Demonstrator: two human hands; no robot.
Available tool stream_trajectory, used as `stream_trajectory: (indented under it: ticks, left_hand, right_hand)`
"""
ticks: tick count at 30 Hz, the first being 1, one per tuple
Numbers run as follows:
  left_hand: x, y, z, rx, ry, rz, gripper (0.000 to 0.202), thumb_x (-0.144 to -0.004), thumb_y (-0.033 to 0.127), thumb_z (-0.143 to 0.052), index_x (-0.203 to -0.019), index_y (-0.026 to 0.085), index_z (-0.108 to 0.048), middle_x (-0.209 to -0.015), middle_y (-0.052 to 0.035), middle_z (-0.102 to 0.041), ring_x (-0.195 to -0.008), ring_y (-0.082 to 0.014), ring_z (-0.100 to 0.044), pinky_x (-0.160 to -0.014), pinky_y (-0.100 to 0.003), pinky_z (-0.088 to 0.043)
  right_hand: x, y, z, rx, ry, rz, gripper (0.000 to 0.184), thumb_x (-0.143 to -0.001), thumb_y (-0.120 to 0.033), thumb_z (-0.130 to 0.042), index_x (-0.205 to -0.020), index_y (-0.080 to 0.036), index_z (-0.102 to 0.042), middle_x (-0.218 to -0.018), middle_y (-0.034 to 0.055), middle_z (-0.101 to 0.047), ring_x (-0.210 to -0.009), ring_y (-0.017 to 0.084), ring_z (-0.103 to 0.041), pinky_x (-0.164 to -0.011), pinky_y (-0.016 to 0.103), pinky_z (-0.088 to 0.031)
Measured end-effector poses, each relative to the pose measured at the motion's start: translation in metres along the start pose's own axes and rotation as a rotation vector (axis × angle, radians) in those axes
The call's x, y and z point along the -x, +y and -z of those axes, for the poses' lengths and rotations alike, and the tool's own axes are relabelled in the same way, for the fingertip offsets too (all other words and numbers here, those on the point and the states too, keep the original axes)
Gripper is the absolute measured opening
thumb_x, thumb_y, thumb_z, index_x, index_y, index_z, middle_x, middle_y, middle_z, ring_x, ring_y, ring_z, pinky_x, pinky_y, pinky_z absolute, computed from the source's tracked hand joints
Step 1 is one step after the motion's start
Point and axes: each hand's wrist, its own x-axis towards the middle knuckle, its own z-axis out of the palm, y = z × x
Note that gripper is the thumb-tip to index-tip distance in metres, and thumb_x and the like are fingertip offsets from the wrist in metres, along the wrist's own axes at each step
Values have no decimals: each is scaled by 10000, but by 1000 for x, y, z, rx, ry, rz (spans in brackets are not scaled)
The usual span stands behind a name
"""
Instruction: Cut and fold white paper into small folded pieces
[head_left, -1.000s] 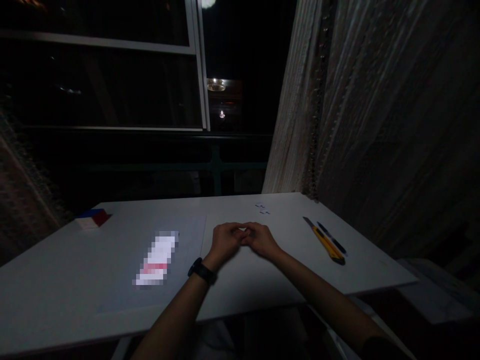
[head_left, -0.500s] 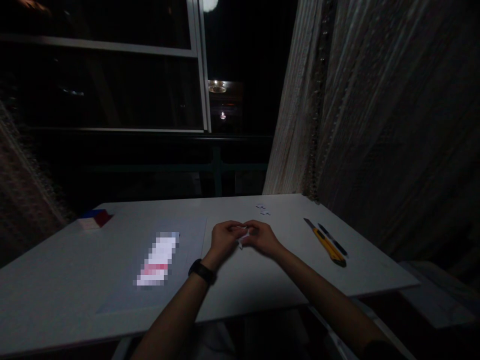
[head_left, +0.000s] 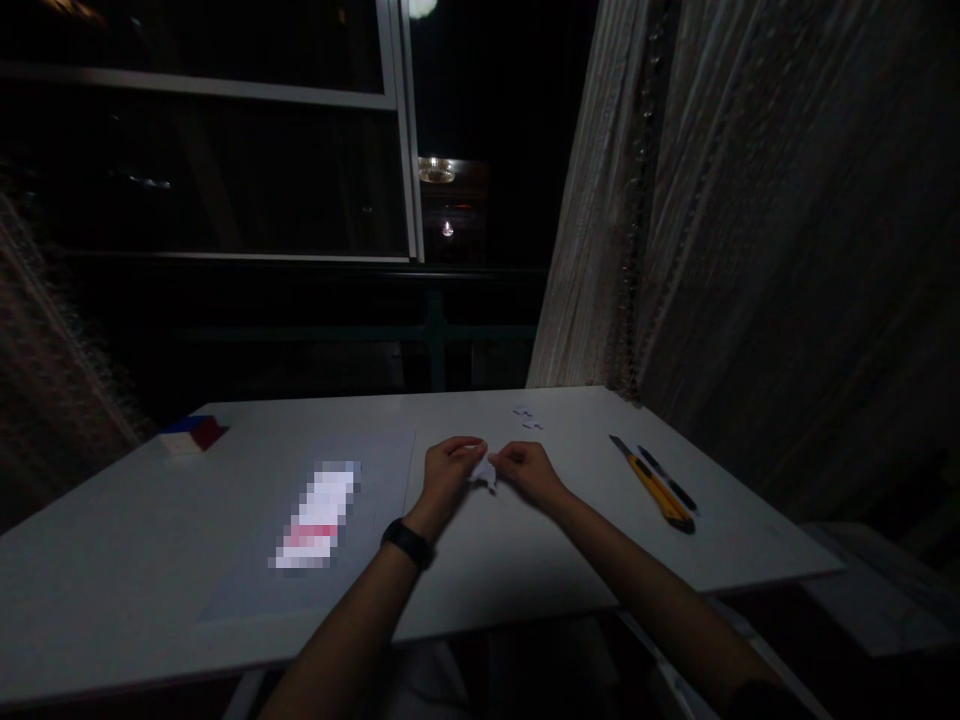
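Observation:
Between my two hands, over the middle of the white table, is a small white piece of paper with dark marks at its lower edge. My left hand, with a black band on its wrist, pinches the paper's left side. From the right, my right hand pinches it with thumb and forefinger. The fingertips of both hands are close together and partly cover the paper, so its full shape is hidden. Beyond my right hand lie small white paper pieces with dark marks.
To the right lie a yellow utility knife and a dark pen. At left, a lit phone with a blurred screen rests on a large paper sheet. A puzzle cube sits at the far left. A curtain hangs behind.
My fingers have straightened and drawn slightly apart, leaving more of the paper in sight between them. The things on the table keep their places.

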Motion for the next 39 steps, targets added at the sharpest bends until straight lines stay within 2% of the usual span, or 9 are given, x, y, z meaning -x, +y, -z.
stream_trajectory:
  ticks: [5,9,12,15,19,23,27,33,39]
  left_hand:
    - [0,-2,0,-5,-63,-2,406,-533,347,-755,-830,86,-664,-591,-58,-630,-516,-129,-553,-462,-227,-422]
    - [1,-4,-1,-74,-96,-16,323,-541,312,-747,-746,73,-675,-642,-90,-653,-564,-148,-579,-498,-240,-440]
    - [2,-3,-2,-102,-96,-18,302,-531,282,-752,-735,71,-681,-617,-78,-646,-542,-133,-564,-484,-228,-423]
    - [2,-2,-2,-85,-69,-11,307,-523,260,-760,-756,77,-681,-589,-61,-639,-518,-124,-556,-470,-219,-409]
    - [-2,-4,0,-45,-23,-2,318,-515,252,-766,-772,86,-680,-628,-72,-663,-540,-135,-576,-493,-225,-418]
    - [-5,-6,2,-31,13,-2,331,-510,232,-771,-793,86,-678,-633,-71,-663,-540,-126,-567,-502,-220,-412]
    - [-3,-3,4,51,-26,2,353,-514,234,-776,-822,94,-673,-677,-74,-668,-595,-137,-587,-566,-240,-444]
    - [0,-2,6,89,-118,0,288,-505,214,-786,-753,106,-684,-750,-91,-678,-703,-169,-615,-703,-296,-472]
    - [1,1,7,52,-170,-46,285,-546,177,-749,-821,118,-701,-920,-128,-671,-843,-220,-614,-789,-341,-460]
  right_hand:
    - [-2,0,2,11,9,12,322,-666,-439,-619,-552,-143,-565,-509,-6,-561,-490,108,-487,-512,234,-375]
    - [0,-6,4,200,78,62,357,-714,-461,-562,-534,-153,-550,-474,-13,-530,-470,106,-460,-473,222,-338]
    - [4,-11,6,295,93,108,362,-735,-461,-549,-538,-157,-560,-474,-9,-544,-474,112,-478,-483,222,-348]
    - [5,-14,6,204,69,110,426,-788,-502,-467,-578,-153,-592,-529,16,-596,-520,134,-542,-534,236,-397]
    - [4,-15,6,70,135,115,478,-844,-517,-352,-696,-152,-623,-621,42,-642,-636,160,-608,-677,279,-444]
    - [6,-14,4,15,83,109,322,-738,-470,-560,-800,-157,-604,-681,36,-641,-667,168,-610,-662,293,-468]
    - [8,-11,-2,-91,-1,69,386,-604,-356,-702,-923,-180,-576,-786,31,-646,-733,178,-624,-668,303,-496]
    - [6,-6,-7,-61,111,57,224,-600,-296,-689,-777,-171,-632,-734,51,-670,-702,200,-630,-677,327,-501]
    - [5,-5,-3,19,165,160,134,-654,-229,-615,-768,-188,-673,-776,47,-690,-756,205,-630,-752,350,-486]
